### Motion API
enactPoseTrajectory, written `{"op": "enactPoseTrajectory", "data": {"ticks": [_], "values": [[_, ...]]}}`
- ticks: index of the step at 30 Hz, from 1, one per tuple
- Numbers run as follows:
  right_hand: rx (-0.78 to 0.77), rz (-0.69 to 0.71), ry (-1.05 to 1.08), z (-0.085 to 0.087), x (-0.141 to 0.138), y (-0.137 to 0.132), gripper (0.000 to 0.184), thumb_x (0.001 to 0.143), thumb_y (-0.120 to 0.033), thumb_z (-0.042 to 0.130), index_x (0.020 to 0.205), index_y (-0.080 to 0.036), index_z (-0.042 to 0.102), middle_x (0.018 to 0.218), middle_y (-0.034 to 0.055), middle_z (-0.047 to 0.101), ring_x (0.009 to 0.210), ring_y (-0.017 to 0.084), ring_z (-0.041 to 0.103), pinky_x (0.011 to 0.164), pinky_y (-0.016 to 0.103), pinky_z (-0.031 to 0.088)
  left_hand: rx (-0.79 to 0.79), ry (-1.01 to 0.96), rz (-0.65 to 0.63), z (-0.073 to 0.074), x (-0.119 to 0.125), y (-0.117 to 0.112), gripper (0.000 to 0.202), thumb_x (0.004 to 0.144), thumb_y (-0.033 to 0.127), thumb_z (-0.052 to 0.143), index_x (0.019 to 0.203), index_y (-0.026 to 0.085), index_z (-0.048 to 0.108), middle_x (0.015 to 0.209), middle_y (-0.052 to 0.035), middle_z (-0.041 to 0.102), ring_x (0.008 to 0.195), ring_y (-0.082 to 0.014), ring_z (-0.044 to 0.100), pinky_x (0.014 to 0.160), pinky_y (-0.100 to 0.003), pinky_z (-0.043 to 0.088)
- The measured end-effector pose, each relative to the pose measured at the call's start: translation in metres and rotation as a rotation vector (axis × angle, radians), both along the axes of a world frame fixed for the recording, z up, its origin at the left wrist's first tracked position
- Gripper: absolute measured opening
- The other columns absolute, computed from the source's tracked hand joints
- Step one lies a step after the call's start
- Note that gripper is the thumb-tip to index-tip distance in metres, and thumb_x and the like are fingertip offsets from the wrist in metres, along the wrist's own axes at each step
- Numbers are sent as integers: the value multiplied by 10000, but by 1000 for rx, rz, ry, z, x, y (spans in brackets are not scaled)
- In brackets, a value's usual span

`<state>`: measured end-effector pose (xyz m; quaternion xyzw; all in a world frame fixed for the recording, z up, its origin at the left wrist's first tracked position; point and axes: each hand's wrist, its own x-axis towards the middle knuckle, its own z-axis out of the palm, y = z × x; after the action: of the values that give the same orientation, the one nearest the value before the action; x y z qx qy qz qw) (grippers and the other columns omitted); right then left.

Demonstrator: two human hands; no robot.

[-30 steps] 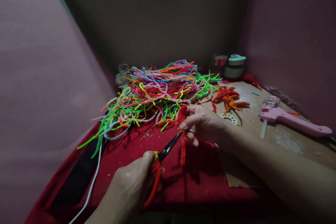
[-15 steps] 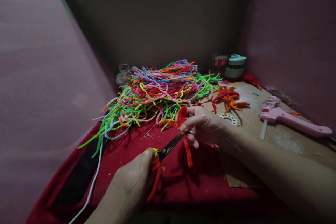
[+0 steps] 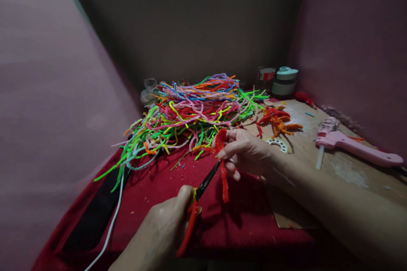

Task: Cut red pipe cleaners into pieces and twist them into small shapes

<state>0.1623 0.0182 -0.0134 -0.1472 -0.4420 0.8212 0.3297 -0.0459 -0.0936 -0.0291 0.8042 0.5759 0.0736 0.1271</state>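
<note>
My right hand (image 3: 244, 152) pinches a red pipe cleaner (image 3: 224, 180) whose folded top sticks up above my fingers and whose tail hangs down over the red cloth (image 3: 152, 186). My left hand (image 3: 162, 233) grips a pair of scissors (image 3: 203, 186) with red and yellow handles. The dark blades point up and right, and their tips touch the red pipe cleaner just below my right fingers. A big heap of pipe cleaners of many colours (image 3: 193, 112) lies right behind both hands.
A pink glue gun (image 3: 352, 146) lies on the brown board (image 3: 343, 165) at the right. Red and orange cut pieces (image 3: 278, 120) and a small white toothed part (image 3: 279, 144) sit near my right wrist. Jars (image 3: 284, 81) stand at the back. A white cable (image 3: 110, 224) runs off the front left.
The scissors have shifted slightly right and steeper, with the blades closing in on the red pipe cleaner. Its hanging tail swung right, then back. My right hand stayed in place.
</note>
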Motion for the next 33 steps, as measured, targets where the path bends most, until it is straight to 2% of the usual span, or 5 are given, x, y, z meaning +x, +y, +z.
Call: {"op": "enactPoseTrajectory", "data": {"ticks": [9, 15, 23, 26, 33], "values": [[-10, -41, -6, 3, 0, 0, 193, 616, -58, 621, 720, -149, 487, 493, -53, 541, 364, 92, 516, 323, 211, 476, -3, -48, 47, -1, 5, 0, 50, 844, 235, 390, 886, 238, 417, 625, 41, 593, 490, -105, 538, 474, -186, 362], [-10, -1, -11, 1, 0, 1, 190, 632, -50, 608, 742, -149, 489, 484, -53, 543, 372, 91, 526, 339, 192, 473, 89, 7, 80, 3, 7, 3, 120, 807, 181, 378, 883, 238, 453, 659, 13, 611, 552, -142, 579, 482, -212, 359], [1, 22, 9, -1, 0, 1, 168, 636, -38, 582, 752, -135, 509, 486, -42, 552, 376, 93, 523, 339, 200, 474, -115, -88, 105, 12, 14, -2, 50, 837, 274, 395, 830, 230, 418, 599, 35, 570, 486, -110, 493, 461, -195, 332], [3, 29, 19, -1, 0, 1, 151, 641, -48, 584, 731, -136, 502, 484, -40, 552, 379, 93, 524, 338, 198, 474, -119, -141, 35, 14, 10, -1, 62, 824, 287, 434, 808, 231, 414, 600, 42, 567, 481, -93, 472, 463, -180, 320], [-4, -5, 11, 3, 0, -2, 179, 613, -63, 601, 730, -145, 494, 475, -50, 540, 373, 82, 518, 348, 171, 448, -131, -159, 1, 5, 2, -1, 59, 853, 292, 395, 855, 236, 413, 595, 50, 545, 477, -83, 444, 462, -177, 294]]}}
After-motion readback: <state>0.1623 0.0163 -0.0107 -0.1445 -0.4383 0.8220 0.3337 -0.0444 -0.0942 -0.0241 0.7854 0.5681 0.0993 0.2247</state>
